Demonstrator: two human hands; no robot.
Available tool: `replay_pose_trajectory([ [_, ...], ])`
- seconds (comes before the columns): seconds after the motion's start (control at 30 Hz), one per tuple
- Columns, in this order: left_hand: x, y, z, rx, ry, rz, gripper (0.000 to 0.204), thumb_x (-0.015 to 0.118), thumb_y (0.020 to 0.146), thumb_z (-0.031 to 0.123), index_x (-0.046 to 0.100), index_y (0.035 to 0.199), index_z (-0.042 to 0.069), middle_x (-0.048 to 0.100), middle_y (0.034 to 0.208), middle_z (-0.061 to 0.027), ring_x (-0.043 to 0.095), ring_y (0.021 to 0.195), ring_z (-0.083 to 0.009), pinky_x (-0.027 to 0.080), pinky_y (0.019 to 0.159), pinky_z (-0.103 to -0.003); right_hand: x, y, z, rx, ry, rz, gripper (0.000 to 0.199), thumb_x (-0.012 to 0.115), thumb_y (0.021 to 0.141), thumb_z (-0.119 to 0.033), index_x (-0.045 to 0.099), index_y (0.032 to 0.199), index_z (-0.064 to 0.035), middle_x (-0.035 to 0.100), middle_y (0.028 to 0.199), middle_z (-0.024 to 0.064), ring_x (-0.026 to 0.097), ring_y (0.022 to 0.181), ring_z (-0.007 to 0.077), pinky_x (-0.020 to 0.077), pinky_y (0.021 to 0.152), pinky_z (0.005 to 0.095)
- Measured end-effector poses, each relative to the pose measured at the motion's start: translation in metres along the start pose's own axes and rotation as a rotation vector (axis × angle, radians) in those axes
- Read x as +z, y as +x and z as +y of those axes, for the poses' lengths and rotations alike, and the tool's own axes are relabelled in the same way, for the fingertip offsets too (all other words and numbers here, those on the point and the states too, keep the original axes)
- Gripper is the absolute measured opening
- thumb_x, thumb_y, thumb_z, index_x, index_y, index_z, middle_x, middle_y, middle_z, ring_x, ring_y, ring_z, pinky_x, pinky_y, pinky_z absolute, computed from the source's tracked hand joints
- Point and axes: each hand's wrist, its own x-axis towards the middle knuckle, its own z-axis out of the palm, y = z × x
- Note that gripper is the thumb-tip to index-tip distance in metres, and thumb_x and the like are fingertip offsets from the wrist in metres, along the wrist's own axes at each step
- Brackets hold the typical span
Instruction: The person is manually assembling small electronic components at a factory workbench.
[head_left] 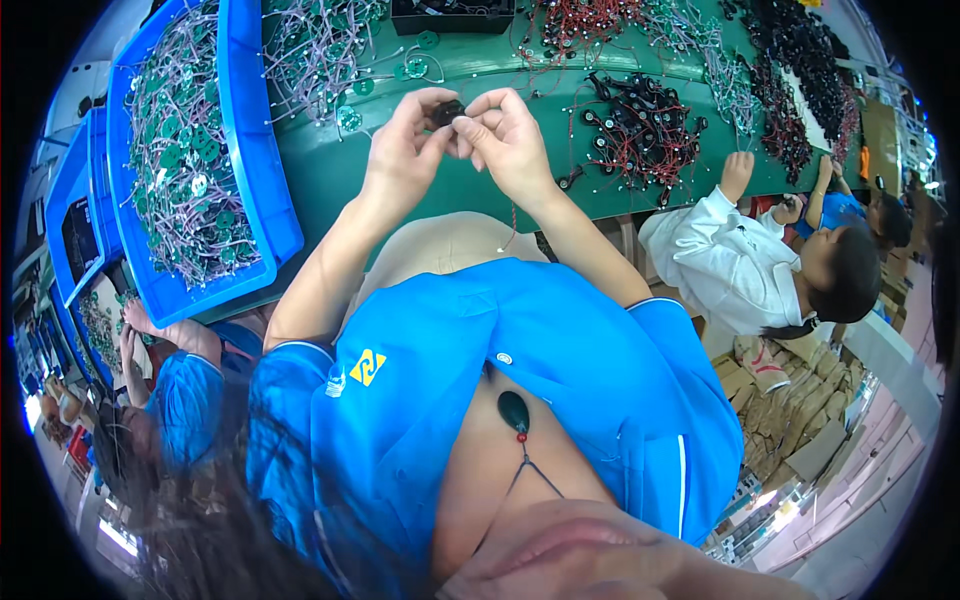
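Above the near edge of the green worktable, my two hands meet around a small dark round part. My left hand pinches it from the left, fingers curled. From the other side, the fingers and thumb of my right hand close on the same part and cover much of it. A thin twisted red wire with a small white end hangs below my right hand; its upper end is hidden. To the right lies a heap of black round parts with red and black wires.
At the left stands a blue bin full of green round boards with pale wires. More such boards lie beside it. A black tray sits at the back. Co-workers sit at both sides, one in a white top.
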Motion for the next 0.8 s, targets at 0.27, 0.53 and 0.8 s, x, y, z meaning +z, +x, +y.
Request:
replay_pose_trajectory([
  [0.27,0.002,-0.03,0.004,0.094,-0.026,0.086,0.027,0.049,0.085,-0.004,0.048,0.112,0.0,0.06,0.089,-0.0099,0.061,0.073,-0.013,0.05,0.067,-0.024,0.007,-0.029,-0.015,-0.064,-0.331,0.063,0.017,0.058,0.084,-0.01,0.049,0.094,0.0008,0.058,0.068,0.0043,0.05,0.054,0.0068,0.0387,0.046,0.0192],
  [0.53,0.01,-0.039,0.004,0.133,0.059,0.105,0.028,0.046,0.087,-0.004,0.047,0.114,0.0,0.06,0.089,-0.0112,0.062,0.073,-0.015,0.05,0.069,-0.026,0.012,-0.044,-0.015,-0.189,-0.418,0.121,0.014,0.058,0.084,-0.013,0.056,0.082,0.0011,0.057,0.059,0.0016,0.043,0.047,0.003,0.0319,0.041,0.0228],
  [0.8,0.014,-0.04,0.006,0.109,-0.132,0.051,0.027,0.049,0.087,0.0,0.046,0.114,-0.002,0.06,0.094,-0.0115,0.062,0.079,-0.016,0.05,0.072,-0.026,0.01,-0.047,-0.017,-0.111,-0.287,0.098,0.014,0.056,0.086,-0.011,0.054,0.082,0.0025,0.06,0.065,0.0031,0.049,0.054,0.0012,0.0363,0.044,0.0192],
])
